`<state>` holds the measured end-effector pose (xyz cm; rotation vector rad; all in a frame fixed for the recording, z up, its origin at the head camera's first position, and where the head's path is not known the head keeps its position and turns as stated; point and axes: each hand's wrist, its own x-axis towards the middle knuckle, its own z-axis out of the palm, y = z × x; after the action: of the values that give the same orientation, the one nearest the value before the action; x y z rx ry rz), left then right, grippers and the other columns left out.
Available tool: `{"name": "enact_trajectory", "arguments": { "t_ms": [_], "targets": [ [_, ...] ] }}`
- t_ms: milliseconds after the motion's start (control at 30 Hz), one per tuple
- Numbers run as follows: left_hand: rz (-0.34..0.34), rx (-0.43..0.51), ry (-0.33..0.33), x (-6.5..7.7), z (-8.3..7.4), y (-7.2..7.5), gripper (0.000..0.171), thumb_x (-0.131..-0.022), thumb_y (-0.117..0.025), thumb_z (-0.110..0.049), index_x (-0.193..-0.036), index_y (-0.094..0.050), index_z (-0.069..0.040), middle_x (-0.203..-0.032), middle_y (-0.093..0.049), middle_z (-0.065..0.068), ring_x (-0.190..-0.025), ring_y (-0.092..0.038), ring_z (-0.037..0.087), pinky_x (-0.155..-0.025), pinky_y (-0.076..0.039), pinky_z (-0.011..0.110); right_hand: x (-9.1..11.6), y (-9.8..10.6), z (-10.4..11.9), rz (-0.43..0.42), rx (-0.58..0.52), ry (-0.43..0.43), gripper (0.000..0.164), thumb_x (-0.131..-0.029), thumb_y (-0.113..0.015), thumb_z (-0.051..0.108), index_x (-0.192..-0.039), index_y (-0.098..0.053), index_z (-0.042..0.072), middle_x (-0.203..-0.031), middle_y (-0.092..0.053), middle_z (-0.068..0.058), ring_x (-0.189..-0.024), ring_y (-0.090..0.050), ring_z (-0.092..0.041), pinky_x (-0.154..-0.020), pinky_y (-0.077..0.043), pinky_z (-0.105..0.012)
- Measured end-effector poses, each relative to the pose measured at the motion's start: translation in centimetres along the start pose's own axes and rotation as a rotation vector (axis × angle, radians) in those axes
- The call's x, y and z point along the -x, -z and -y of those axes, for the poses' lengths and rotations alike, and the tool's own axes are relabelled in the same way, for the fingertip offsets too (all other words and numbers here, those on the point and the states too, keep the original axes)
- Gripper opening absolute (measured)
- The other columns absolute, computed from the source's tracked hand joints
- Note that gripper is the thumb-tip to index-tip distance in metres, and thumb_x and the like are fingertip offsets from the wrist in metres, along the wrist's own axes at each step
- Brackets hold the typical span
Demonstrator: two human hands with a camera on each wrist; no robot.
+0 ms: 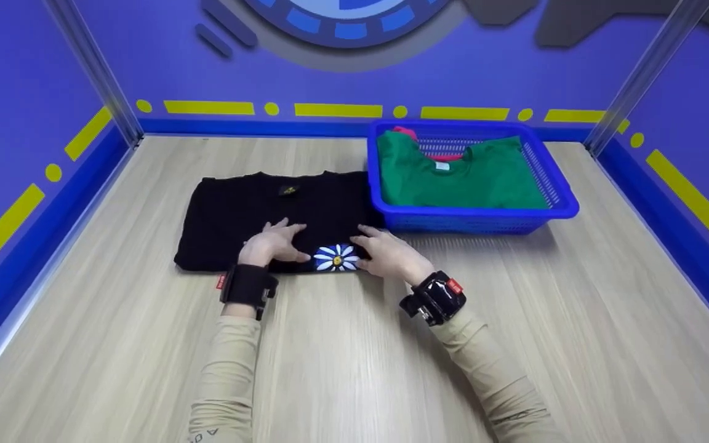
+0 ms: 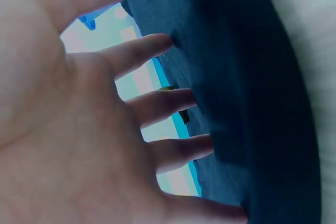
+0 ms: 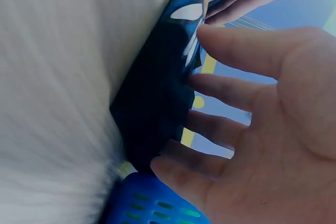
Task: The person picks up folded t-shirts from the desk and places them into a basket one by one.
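A folded black T-shirt point(image 1: 219, 215) lies flat on the table, its neckline toward the back wall and a daisy print point(image 1: 336, 258) at its near edge. My left hand point(image 1: 272, 243) rests on the shirt left of the print, fingers spread. In the left wrist view, the fingertips touch the dark cloth point(image 2: 262, 103). On the print's right side, my right hand point(image 1: 388, 253) touches the shirt with its fingers extended. The right wrist view shows those fingertips against the cloth point(image 3: 157, 87). Neither hand grips the fabric.
A blue plastic basket point(image 1: 477, 212) stands at the back right, against or over the shirt's right edge. Inside lies a green T-shirt point(image 1: 490, 181), with some red cloth point(image 1: 405, 131) showing behind it. Blue panels point(image 1: 354, 80) wall the table point(image 1: 330, 369) at the back and sides.
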<state>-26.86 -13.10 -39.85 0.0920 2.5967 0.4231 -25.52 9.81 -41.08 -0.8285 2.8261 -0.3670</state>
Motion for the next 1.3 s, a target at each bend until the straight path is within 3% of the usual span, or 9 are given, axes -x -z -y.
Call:
{"name": "enact_trajectory", "arguments": {
  "t_ms": [333, 467, 567, 700, 833, 933, 1000, 1167, 1300],
  "targets": [
    [-0.029, -0.087, -0.054, 1.1, -0.7, 0.3, 0.065, -0.078, -0.069, -0.038, -0.135, -0.044, -0.02, -0.146, -0.027, 0.017, -0.133, -0.028, 0.041, -0.105, -0.033, 0.052, 0.9, 0.9, 0.8, 0.131, 0.087, 0.011, 0.043, -0.086, -0.062, 0.025, -0.126, -0.056, 0.013, -0.137, -0.047, -0.013, -0.123, -0.047, -0.034, -0.102, -0.039, -0.044],
    [0.007, -0.137, -0.061, 2.1, -1.3, 0.3, 0.055, -0.074, -0.073, -0.038, -0.123, -0.056, -0.018, -0.141, -0.038, 0.017, -0.129, -0.038, 0.034, -0.104, -0.037, 0.044, 1.9, 1.4, 1.4, 0.185, 0.09, 0.016, 0.035, -0.082, -0.066, 0.025, -0.115, -0.065, 0.016, -0.124, -0.058, -0.007, -0.116, -0.053, -0.029, -0.097, -0.044, -0.041],
    [0.035, -0.147, -0.061, 2.8, -1.7, 0.4, 0.049, -0.07, -0.076, -0.041, -0.113, -0.063, -0.018, -0.128, -0.052, 0.013, -0.113, -0.052, 0.026, -0.094, -0.045, 0.037, 2.7, 2.0, 1.8, 0.23, 0.081, 0.025, 0.025, -0.079, -0.068, 0.025, -0.103, -0.072, 0.019, -0.111, -0.066, -0.002, -0.106, -0.06, -0.023, -0.089, -0.049, -0.036],
    [0.083, -0.062, -0.066, 3.4, -1.7, 1.1, 0.055, -0.071, -0.075, -0.042, -0.119, -0.059, -0.02, -0.123, -0.057, 0.008, -0.095, -0.061, 0.023, -0.081, -0.05, 0.033, 3.1, 3.0, 1.8, 0.302, 0.072, 0.052, 0.015, -0.078, -0.069, 0.027, -0.09, -0.075, 0.021, -0.095, -0.072, 0.004, -0.089, -0.065, -0.012, -0.074, -0.052, -0.027],
    [0.038, -0.012, -0.118, 3.7, -1.2, 2.2, 0.064, -0.079, -0.067, -0.043, -0.135, -0.044, -0.019, -0.138, -0.045, 0.011, -0.114, -0.054, 0.03, -0.096, -0.044, 0.041, 2.9, 3.9, 1.4, 0.276, 0.017, 0.072, 0.022, -0.082, -0.066, 0.027, -0.1, -0.072, 0.016, -0.096, -0.072, 0.001, -0.088, -0.065, -0.011, -0.074, -0.053, -0.026],
    [-0.044, -0.018, -0.112, 3.9, -0.7, 2.7, 0.069, -0.081, -0.064, -0.043, -0.139, -0.037, -0.018, -0.144, -0.038, 0.015, -0.129, -0.04, 0.033, -0.105, -0.034, 0.048, 2.5, 3.8, 1.1, 0.16, -0.031, 0.086, 0.034, -0.086, -0.062, 0.026, -0.116, -0.063, 0.011, -0.112, -0.066, -0.006, -0.104, -0.061, -0.021, -0.088, -0.05, -0.035],
    [-0.068, -0.027, -0.099, 3.8, -0.5, 2.7, 0.071, -0.082, -0.064, -0.042, -0.141, -0.035, -0.016, -0.144, -0.036, 0.017, -0.132, -0.035, 0.034, -0.107, -0.031, 0.049, 2.2, 3.6, 1.1, 0.131, -0.048, 0.085, 0.042, -0.086, -0.061, 0.026, -0.126, -0.055, 0.013, -0.129, -0.055, -0.011, -0.119, -0.051, -0.027, -0.099, -0.043, -0.041],
    [-0.011, -0.09, -0.112, 2.8, -0.8, 2.1, 0.072, -0.081, -0.064, -0.043, -0.141, -0.034, -0.017, -0.146, -0.034, 0.016, -0.134, -0.032, 0.033, -0.108, -0.03, 0.046, 2.0, 2.7, 1.3, 0.278, -0.015, 0.069, 0.055, -0.085, -0.063, 0.028, -0.136, -0.044, 0.022, -0.153, -0.02, -0.009, -0.14, -0.02, -0.031, -0.11, -0.026, -0.049],
    [0.022, -0.143, -0.072, 2.4, -0.8, 1.3, 0.067, -0.078, -0.067, -0.045, -0.136, -0.043, -0.022, -0.144, -0.036, 0.015, -0.13, -0.035, 0.037, -0.105, -0.033, 0.048, 2.2, 2.3, 1.7, 0.361, 0.024, 0.066, 0.051, -0.084, -0.064, 0.03, -0.132, -0.049, 0.026, -0.154, -0.017, -0.006, -0.141, -0.018, -0.03, -0.111, -0.024, -0.048]
  ]
}}
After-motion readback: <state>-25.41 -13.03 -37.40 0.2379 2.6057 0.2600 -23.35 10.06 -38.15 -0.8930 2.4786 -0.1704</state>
